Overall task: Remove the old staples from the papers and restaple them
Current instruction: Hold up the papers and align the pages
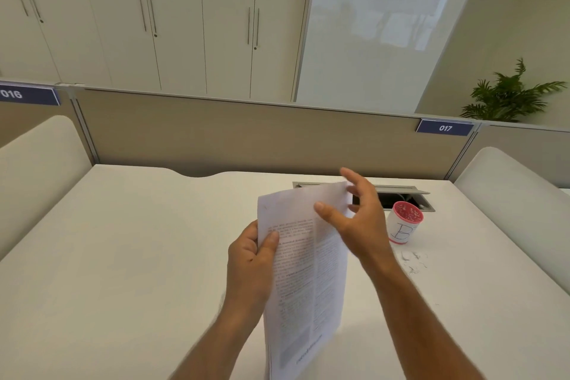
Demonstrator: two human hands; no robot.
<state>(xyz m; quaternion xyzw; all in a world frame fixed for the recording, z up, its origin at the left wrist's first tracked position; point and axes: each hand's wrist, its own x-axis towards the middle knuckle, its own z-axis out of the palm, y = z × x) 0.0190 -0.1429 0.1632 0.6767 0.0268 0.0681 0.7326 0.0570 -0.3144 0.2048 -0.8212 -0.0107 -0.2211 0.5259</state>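
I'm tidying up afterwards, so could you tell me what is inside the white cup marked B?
The cup has a pink inside speckled with small pale bits, possibly staples; they are too small to identify, and its depths are hidden.

White cup (pixel 403 227) marked "B" near potted plant (pixel 509 95).

We see a white desk (pixel 123 241), a beige fabric partition (pixel 246 136), pale cabinet doors (pixel 172 18), a frosted glass panel (pixel 379 25), and a green potted plant (pixel 509 95).

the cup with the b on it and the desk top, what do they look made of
Cup: seemingly paper, matte white with a hand-drawn letter and a pink rim and inside. Desk top: a smooth white surface with a soft sheen, perhaps laminate; the look leaves it open.
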